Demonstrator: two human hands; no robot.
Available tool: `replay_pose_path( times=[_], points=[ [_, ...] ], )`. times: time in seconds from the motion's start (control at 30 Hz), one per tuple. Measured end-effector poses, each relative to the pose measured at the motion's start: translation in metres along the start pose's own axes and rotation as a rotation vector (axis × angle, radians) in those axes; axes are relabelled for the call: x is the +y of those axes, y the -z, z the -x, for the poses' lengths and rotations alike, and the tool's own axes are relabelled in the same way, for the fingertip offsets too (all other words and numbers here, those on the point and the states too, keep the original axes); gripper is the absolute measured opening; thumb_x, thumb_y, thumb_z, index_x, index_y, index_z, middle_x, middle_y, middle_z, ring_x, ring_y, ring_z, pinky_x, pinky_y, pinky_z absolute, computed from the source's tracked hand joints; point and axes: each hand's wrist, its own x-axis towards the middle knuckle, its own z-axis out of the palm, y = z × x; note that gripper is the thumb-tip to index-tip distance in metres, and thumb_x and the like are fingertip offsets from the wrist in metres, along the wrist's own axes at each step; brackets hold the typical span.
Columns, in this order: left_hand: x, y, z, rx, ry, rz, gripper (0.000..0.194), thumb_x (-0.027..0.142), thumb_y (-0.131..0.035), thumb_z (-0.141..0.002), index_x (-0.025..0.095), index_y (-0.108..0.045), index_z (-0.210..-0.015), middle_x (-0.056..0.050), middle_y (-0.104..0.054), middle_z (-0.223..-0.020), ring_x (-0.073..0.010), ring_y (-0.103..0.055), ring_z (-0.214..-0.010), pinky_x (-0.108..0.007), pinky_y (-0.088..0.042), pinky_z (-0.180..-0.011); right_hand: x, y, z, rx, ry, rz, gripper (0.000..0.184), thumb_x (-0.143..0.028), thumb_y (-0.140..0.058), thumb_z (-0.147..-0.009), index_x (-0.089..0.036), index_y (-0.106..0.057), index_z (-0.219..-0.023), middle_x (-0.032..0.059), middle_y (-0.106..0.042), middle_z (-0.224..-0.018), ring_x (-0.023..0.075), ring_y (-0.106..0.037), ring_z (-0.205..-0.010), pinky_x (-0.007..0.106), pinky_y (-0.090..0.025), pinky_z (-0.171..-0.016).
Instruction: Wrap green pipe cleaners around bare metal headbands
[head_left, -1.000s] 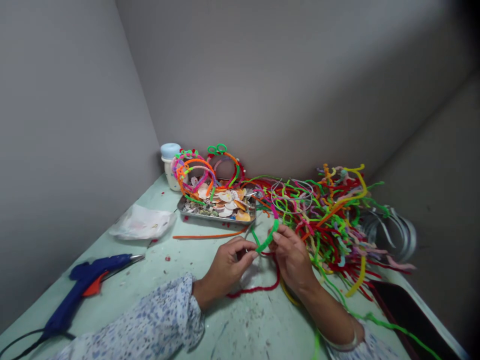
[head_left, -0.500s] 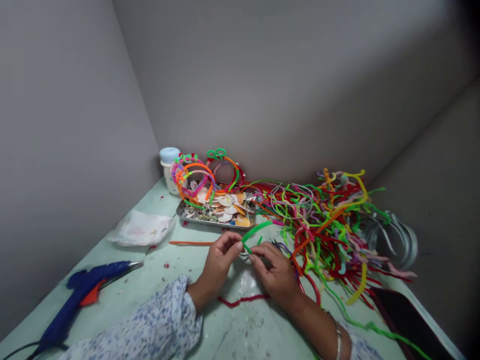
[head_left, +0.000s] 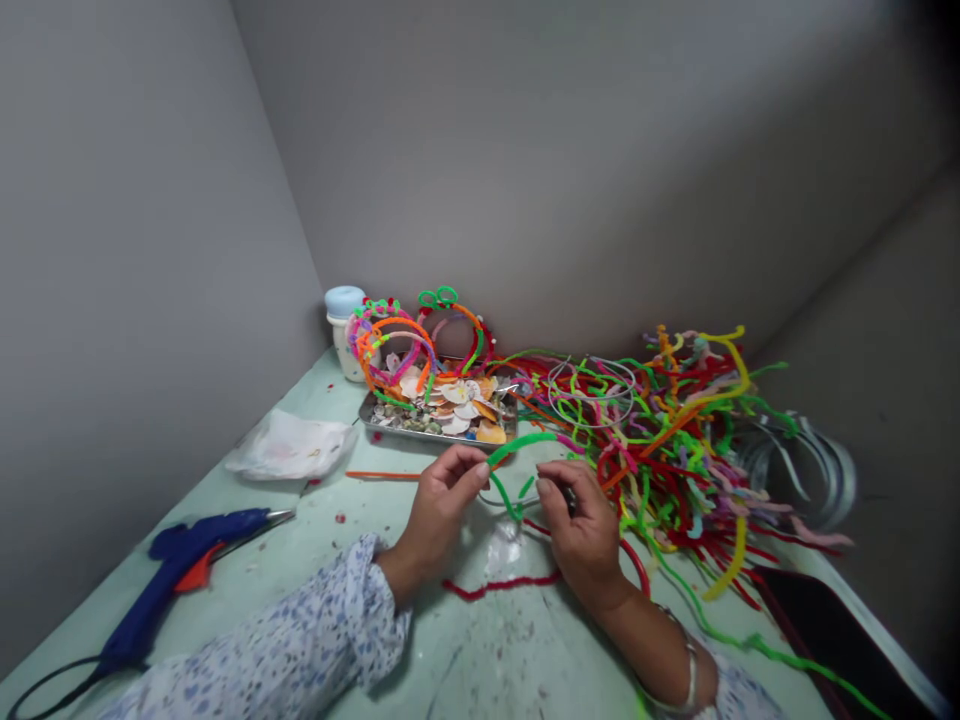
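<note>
My left hand [head_left: 448, 497] pinches a thin headband between thumb and fingers. A green pipe cleaner [head_left: 523, 441] is wound along the band's upper arc, followed by a magenta stretch. Its loose green tail [head_left: 508, 498] hangs below in a bent V. To the right, my right hand [head_left: 581, 520] is closed, thumb against curled fingers, beside the band's grey lower part; what it holds, if anything, is hidden. Under the hands lies a dark red pipe cleaner [head_left: 502, 585] on the pale green table [head_left: 480, 660].
A blue glue gun [head_left: 161, 580] lies at left, near a plastic bag [head_left: 292, 446]. Behind stand a metal tray [head_left: 420, 434] of shells, finished colourful headbands [head_left: 397, 325] and a blue-lidded jar [head_left: 346, 335]. Tangled pipe cleaners [head_left: 682, 450], metal hoops [head_left: 825, 470] and a phone [head_left: 832, 630] occupy the right.
My right hand has moved away to the right from the green tail, which now hangs loose. My left hand keeps its pinch on the headband. The view has shifted slightly.
</note>
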Motion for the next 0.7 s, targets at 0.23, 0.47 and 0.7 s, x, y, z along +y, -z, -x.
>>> replay_pose_path(
  times=[0.23, 0.47, 0.7],
  points=[
    [0.012, -0.003, -0.003, -0.045, 0.129, 0.245, 0.014, 0.027, -0.071, -0.076, 0.017, -0.062, -0.079, 0.004, -0.051, -0.068, -0.0078, -0.044, -0.063, -0.020, -0.035, -0.061, 0.000, 0.001, 0.000, -0.009, -0.130, -0.099, 0.021, -0.029, -0.052, -0.092, -0.022, -0.064, -0.108, 0.0068, -0.063, -0.102, 0.0211, -0.061, -0.093, 0.038, -0.048, -0.083],
    [0.009, 0.007, -0.017, -0.084, 0.123, 0.255, 0.008, 0.021, -0.067, -0.078, 0.014, -0.063, -0.077, 0.001, -0.051, -0.071, -0.0087, -0.045, -0.065, -0.020, -0.036, -0.062, -0.002, 0.011, -0.008, 0.236, 0.057, 0.046, 0.013, -0.025, -0.056, -0.088, -0.020, -0.062, -0.098, 0.0051, -0.058, -0.096, 0.0207, -0.056, -0.093, 0.038, -0.046, -0.085],
    [0.001, 0.009, -0.019, -0.160, 0.256, 0.300, 0.016, 0.026, -0.070, -0.078, 0.015, -0.058, -0.079, 0.002, -0.048, -0.069, -0.0077, -0.045, -0.059, -0.021, -0.039, -0.057, 0.005, 0.013, -0.017, 0.121, 0.043, 0.142, 0.021, -0.025, -0.059, -0.087, -0.021, -0.064, -0.106, 0.0067, -0.062, -0.101, 0.0209, -0.059, -0.095, 0.037, -0.047, -0.085]
  ],
)
